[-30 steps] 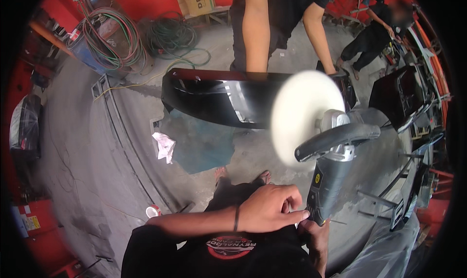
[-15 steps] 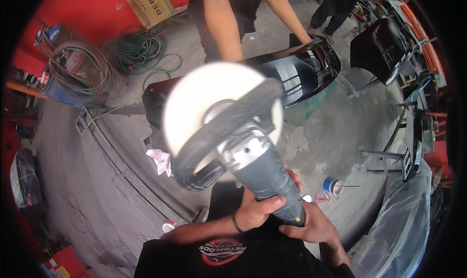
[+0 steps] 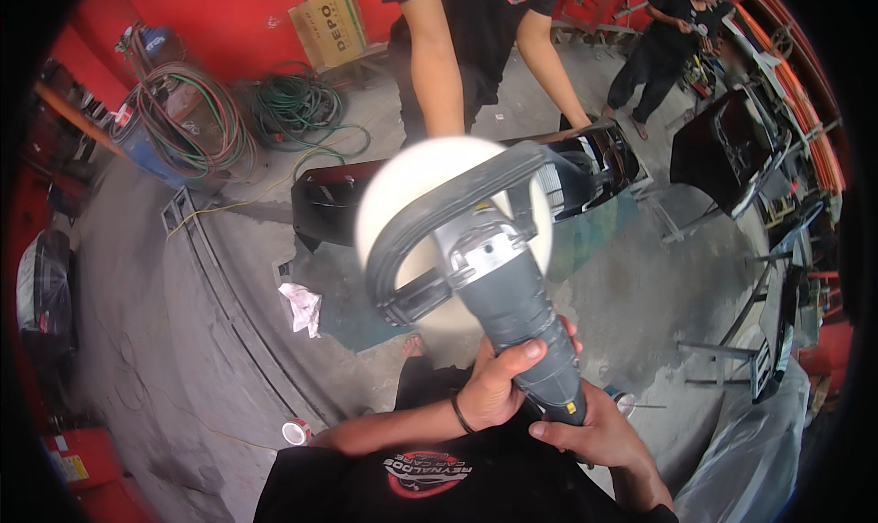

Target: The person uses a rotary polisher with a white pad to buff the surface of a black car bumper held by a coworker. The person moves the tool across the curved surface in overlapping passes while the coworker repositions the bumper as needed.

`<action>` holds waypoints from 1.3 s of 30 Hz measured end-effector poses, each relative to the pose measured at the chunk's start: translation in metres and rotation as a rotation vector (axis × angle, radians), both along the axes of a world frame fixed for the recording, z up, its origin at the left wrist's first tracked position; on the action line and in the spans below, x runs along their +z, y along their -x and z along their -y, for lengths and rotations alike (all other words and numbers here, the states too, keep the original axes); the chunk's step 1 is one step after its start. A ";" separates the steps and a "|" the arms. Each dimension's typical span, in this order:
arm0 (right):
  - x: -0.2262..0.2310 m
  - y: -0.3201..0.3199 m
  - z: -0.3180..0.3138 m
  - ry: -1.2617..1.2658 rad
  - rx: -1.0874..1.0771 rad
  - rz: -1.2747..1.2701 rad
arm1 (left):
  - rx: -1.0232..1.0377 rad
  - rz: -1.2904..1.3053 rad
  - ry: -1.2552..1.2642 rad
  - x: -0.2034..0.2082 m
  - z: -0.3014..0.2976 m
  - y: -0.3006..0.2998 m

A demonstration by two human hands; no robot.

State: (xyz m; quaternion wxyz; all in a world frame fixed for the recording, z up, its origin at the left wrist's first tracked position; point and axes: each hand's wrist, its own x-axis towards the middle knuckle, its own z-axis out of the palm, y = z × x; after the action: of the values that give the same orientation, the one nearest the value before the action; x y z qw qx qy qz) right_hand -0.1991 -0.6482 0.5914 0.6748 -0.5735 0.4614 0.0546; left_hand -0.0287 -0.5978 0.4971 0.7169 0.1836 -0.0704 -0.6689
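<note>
A dark grey polisher [image 3: 515, 308] with a round white pad [image 3: 407, 189] and a black D-shaped handle [image 3: 439, 203] is held up in front of me, pad end pointing away. My left hand [image 3: 498, 384] wraps round the middle of its body, thumb on top. At the rear end of the body, my right hand [image 3: 594, 429] grips it. Beyond the pad lies a glossy black car bumper [image 3: 338, 194], partly hidden behind the polisher. A co-worker [image 3: 457, 57] leans over from the far side, one hand at the bumper's right end.
Coiled hoses [image 3: 297, 112] and a cardboard box [image 3: 327, 27] are at the far left. A crumpled cloth [image 3: 300, 308] and a roll of tape [image 3: 295, 432] lie on the floor. At right stand a dark panel [image 3: 727, 153] and plastic sheeting [image 3: 750, 441]. Another person [image 3: 672, 43] stands far right.
The polisher sits further right in the picture, still in both hands. The view has tipped up, showing more of the co-worker and the person behind.
</note>
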 end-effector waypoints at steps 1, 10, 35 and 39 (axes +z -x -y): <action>0.005 0.008 0.006 -0.042 -0.021 -0.028 | -0.010 -0.018 0.001 0.003 0.008 0.007; 0.019 0.051 0.033 0.033 -0.377 0.163 | -0.172 0.021 -0.020 0.032 0.089 0.051; 0.046 0.021 -0.003 0.103 -0.642 0.079 | -0.202 0.044 -0.045 0.060 0.095 0.038; 0.050 0.009 -0.017 0.080 -0.663 0.077 | -0.237 0.027 -0.030 0.060 0.080 0.025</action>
State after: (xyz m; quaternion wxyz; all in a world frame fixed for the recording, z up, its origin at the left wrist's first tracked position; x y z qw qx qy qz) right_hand -0.2082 -0.6316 0.6412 0.6494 -0.4200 0.5989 -0.2077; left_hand -0.0539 -0.6780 0.5574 0.6288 0.1940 -0.0912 -0.7474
